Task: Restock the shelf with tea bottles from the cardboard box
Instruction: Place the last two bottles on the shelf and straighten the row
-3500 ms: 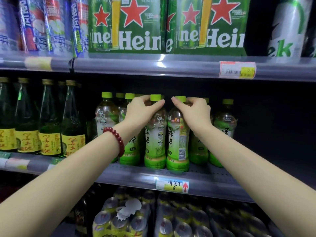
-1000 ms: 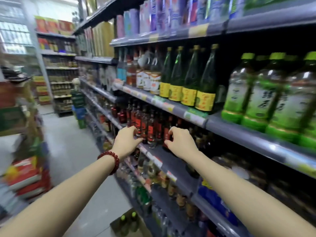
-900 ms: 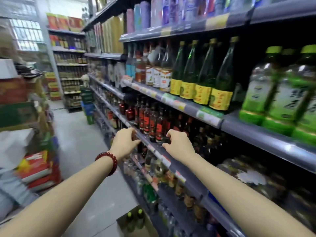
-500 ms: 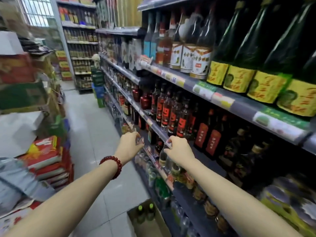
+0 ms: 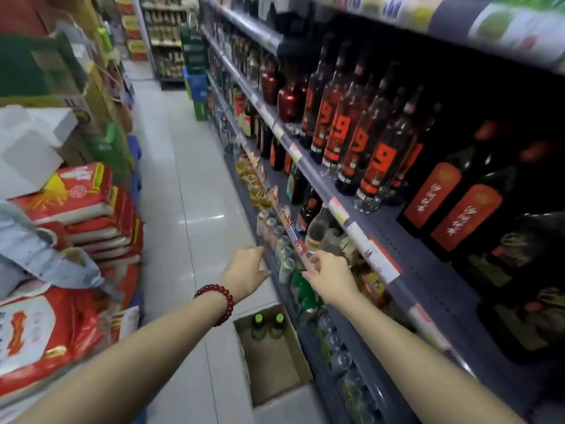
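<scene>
Bottles: two, in box.

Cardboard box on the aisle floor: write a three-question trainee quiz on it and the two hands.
1. True or false: the cardboard box on the floor still holds two green-capped tea bottles.
2. Multiple choice: what is the left hand holding? A) a tea bottle B) nothing C) a price tag
3. Fill in: the red bead bracelet sits on the ___ wrist.

Key: 1 true, both bottles stand at the box's far end. 2 B, it hangs over the floor with loosely curled fingers, as does the right hand. 3 left.
</scene>
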A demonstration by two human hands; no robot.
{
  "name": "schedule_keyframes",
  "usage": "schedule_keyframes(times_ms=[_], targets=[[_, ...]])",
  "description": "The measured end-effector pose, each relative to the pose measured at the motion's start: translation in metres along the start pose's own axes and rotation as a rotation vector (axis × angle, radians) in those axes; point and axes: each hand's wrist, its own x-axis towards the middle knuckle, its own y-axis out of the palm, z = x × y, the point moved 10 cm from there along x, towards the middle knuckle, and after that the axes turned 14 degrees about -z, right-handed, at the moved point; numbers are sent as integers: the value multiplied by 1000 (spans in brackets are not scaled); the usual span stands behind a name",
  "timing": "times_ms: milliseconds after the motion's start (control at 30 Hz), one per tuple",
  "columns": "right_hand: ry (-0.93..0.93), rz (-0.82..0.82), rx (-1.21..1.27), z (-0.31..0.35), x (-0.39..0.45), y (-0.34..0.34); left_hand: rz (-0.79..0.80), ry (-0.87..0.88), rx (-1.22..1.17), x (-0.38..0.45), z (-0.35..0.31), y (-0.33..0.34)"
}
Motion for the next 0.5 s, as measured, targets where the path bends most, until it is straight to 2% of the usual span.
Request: schedule_keyframes(times_ms=[333, 500], targets=[[63, 92, 74, -125, 11, 208, 77, -148, -14, 13, 130, 211], [44, 134, 79, -179, 19, 310, 121, -149, 0, 21, 189, 310]])
